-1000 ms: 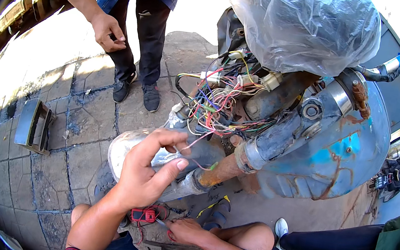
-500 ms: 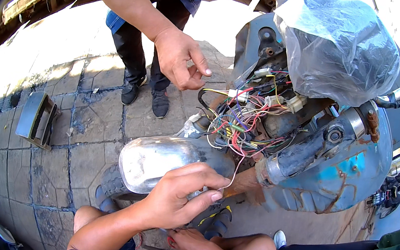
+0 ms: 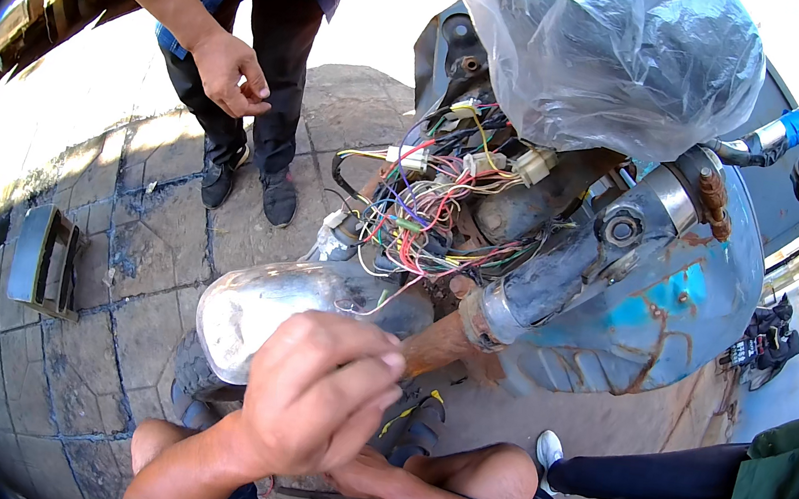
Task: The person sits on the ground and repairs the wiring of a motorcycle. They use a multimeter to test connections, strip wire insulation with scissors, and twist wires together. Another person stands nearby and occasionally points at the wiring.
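Note:
My left hand (image 3: 315, 395) is held up over the shiny metal fender (image 3: 257, 296), its fingers curled together and slightly blurred; what they hold, if anything, does not show. Just above my knuckles hangs a thin pale wire (image 3: 401, 292), its loose end curling over the fender, apart from the fingers as far as I can see. The wire comes out of a tangled wiring harness (image 3: 426, 198) of many colours with white plug connectors (image 3: 534, 166). Lower down, between my knees, my right hand (image 3: 362, 474) is partly covered by the left, and its fingers are hidden.
The old motorcycle has a rusty blue tank (image 3: 653, 313) and a clear plastic bag (image 3: 615, 66) over its front. A person (image 3: 246, 37) stands at the far left, one hand hanging apart from the wires. Another person's dark trousers (image 3: 650, 495) are at right. A small stool (image 3: 47, 261) sits on the paving.
My left hand has come nearer and left, away from the wire it pinched. The right hand's red-handled tool no longer shows. The other person's hand has drawn back from the wiring.

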{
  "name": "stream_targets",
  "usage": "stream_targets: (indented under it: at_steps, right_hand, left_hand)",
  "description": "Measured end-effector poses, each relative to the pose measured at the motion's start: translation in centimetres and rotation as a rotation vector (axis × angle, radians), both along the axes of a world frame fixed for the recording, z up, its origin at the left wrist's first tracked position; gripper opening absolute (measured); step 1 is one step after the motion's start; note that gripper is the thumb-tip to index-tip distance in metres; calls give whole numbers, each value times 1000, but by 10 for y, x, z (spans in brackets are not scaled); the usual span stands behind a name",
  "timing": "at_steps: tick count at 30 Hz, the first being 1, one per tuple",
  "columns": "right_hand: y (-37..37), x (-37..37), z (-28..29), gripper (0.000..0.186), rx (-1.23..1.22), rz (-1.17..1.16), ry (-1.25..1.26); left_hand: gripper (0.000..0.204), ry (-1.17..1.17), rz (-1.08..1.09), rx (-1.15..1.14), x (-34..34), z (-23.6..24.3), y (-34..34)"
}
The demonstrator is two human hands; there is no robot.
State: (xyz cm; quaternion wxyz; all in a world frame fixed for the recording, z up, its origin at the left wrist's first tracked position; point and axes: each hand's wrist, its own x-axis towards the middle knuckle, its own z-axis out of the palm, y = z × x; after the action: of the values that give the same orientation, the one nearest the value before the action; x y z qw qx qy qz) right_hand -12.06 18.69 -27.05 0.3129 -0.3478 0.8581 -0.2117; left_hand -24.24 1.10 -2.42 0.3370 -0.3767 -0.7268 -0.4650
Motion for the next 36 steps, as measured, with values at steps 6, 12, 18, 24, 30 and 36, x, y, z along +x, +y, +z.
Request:
stream_targets:
  at_steps: [6,12,18,24,30,36]
  right_hand:
    - [-10,-4,-13,29,13,16,51]
    - [-6,-8,-8,31,-32,-17,110]
    - [-9,-20,28,33,90,38,9]
    - [-13,-32,48,36,174,79,-137]
    - [-9,-30,44,35,90,69,-95]
    - [-9,-32,49,38,82,73,-48]
  left_hand:
    - [43,-302,-27,-235,-12,6,29]
    - [57,-353,69,-179,-19,0,41]
    - [48,-318,80,-69,-33,2,48]
    - [37,-134,194,-16,-55,1,60]
    - [28,-277,204,-12,-58,12,73]
    - [28,-536,91,7,-54,28,77]
